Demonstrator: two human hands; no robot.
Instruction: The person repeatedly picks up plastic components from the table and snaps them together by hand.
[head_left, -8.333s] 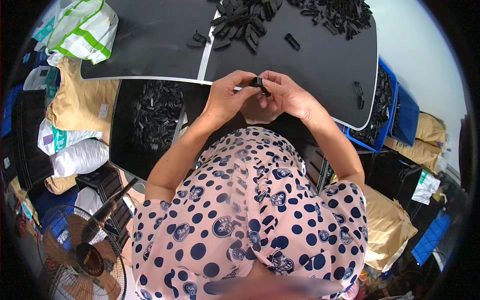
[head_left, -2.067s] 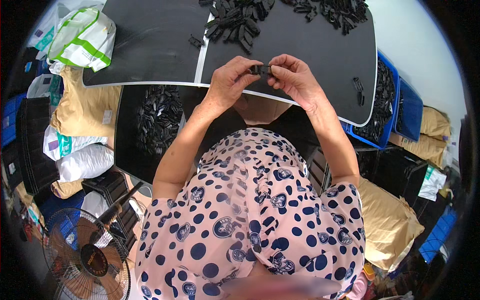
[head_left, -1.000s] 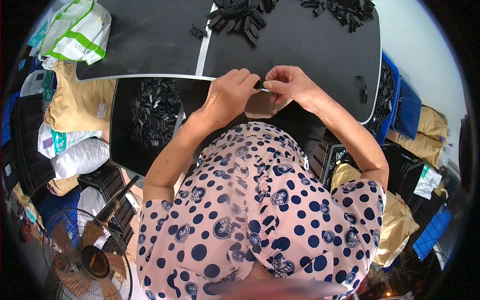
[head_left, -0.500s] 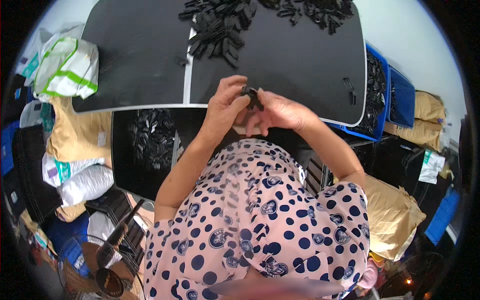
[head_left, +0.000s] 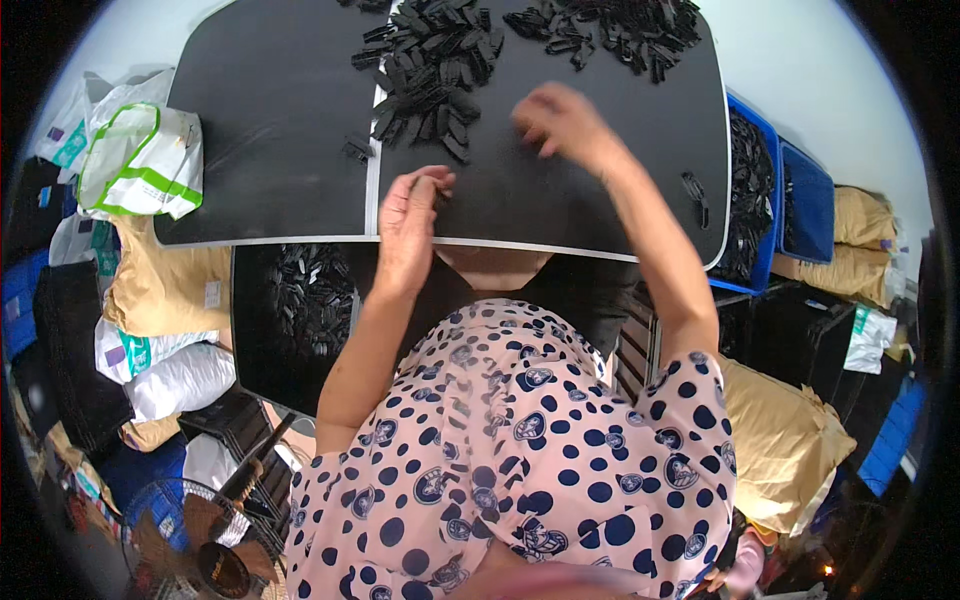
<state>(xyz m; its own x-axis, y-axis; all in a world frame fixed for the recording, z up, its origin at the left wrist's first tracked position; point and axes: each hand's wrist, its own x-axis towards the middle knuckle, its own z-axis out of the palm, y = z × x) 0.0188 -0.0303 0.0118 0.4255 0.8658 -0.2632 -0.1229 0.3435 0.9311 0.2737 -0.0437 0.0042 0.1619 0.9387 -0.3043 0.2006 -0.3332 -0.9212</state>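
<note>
My left hand (head_left: 410,218) is by the front edge of the black table (head_left: 270,130), its fingers curled in. A dark bit shows at the fingertips, too small and shaded to name. Farther forward and to the right, my right hand (head_left: 565,125) hovers over the tabletop, palm down and smeared by motion; whether it holds anything does not show. Ahead of my left hand lies a heap of small oblong black plastic pieces (head_left: 435,75). A second heap of black pieces (head_left: 640,35) lies at the far right.
A few loose black pieces (head_left: 695,195) lie near the table's right edge. Blue bins (head_left: 765,240) with black parts stand beyond it. A white bag with green trim (head_left: 150,165) sits at the left corner. Below are a tray of black pieces (head_left: 310,300) and a fan (head_left: 205,545).
Both hands were together on a black piece in front of me. They have parted: the left moved left, the right forward and to the right. The view has shifted slightly.
</note>
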